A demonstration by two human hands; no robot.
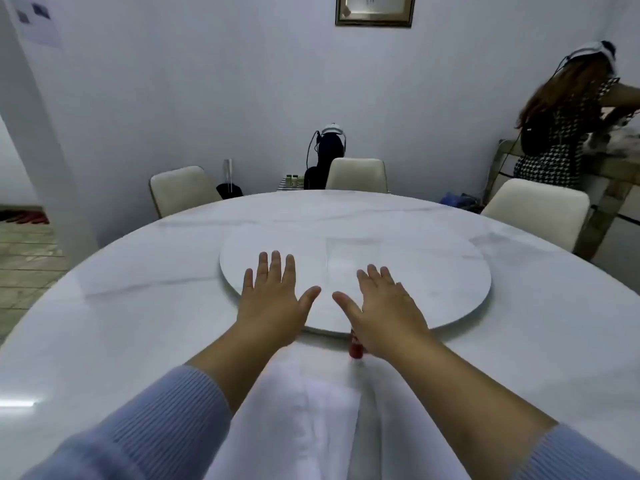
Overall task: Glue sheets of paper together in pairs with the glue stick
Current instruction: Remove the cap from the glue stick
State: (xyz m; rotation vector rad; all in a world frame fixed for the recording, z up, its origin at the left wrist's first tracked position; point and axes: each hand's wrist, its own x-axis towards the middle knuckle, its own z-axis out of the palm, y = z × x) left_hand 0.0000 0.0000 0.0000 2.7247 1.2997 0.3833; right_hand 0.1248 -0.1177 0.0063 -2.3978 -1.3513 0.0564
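Hovering flat, both released hands (332, 306) spread over round marble turntable (433, 271).

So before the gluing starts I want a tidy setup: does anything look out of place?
Mostly tidy. The red glue stick is half hidden under the right hand, at the turntable's near edge. The paper sheets show creases. Both hands hover open; the left hand holds nothing.

My left hand (273, 299) and right hand (388, 306) stretch forward at the centre of the frame, palms down, fingers straight and spread (thumbs pointing inward), forearms bare below pushed-up blue sleeves.
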